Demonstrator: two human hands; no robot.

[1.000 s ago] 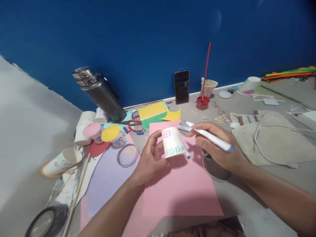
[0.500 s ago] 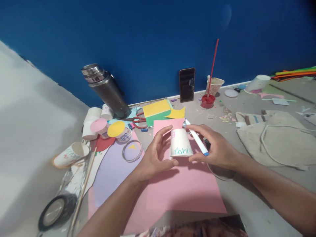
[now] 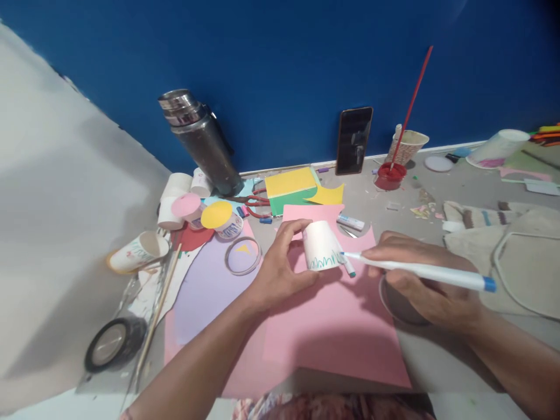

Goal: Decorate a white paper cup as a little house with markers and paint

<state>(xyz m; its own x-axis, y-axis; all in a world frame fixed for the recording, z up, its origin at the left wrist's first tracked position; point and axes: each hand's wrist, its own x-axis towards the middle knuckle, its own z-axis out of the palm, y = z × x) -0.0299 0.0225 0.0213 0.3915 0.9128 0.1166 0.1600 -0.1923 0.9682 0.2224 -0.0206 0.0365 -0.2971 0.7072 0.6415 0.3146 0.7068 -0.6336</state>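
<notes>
On the pink paper (image 3: 332, 326) in the middle of the floor, the left hand (image 3: 280, 271) holds a small white paper cup (image 3: 321, 246) upside down. The fingers curl over the top of the cup and the thumb presses near its rim, so the hand is half closed around it. Green scribbles run along the bottom edge of the cup.

The right hand (image 3: 420, 280) is closed around a white marker (image 3: 420, 271) with a blue end. The marker lies almost flat, and its tip touches the cup's lower right edge. A second pen tip pokes out just under the cup.

Under the right hand sits a round ring (image 3: 396, 303), partly hidden. Just beyond the cup, on the top edge of the pink paper, lies a small glue stick (image 3: 350, 221).

To the left there is a purple sheet (image 3: 205, 291) with a clear tape ring (image 3: 243, 255) on it. Past that, small tubs with a pink lid (image 3: 186, 205) and a yellow lid (image 3: 216, 214) stand close together. A black tape roll (image 3: 114, 344) lies near the bottom left, well apart from the hands.

By the blue wall stand a metal flask (image 3: 201, 140), a phone (image 3: 353, 140) and a red paint pot (image 3: 389, 175) with a red stick in it. A beige bag (image 3: 516, 256) lies to the right, near the right hand.

The pink paper below the hands is bare, and so is the grey floor (image 3: 385, 201) between the cup and the wall.
</notes>
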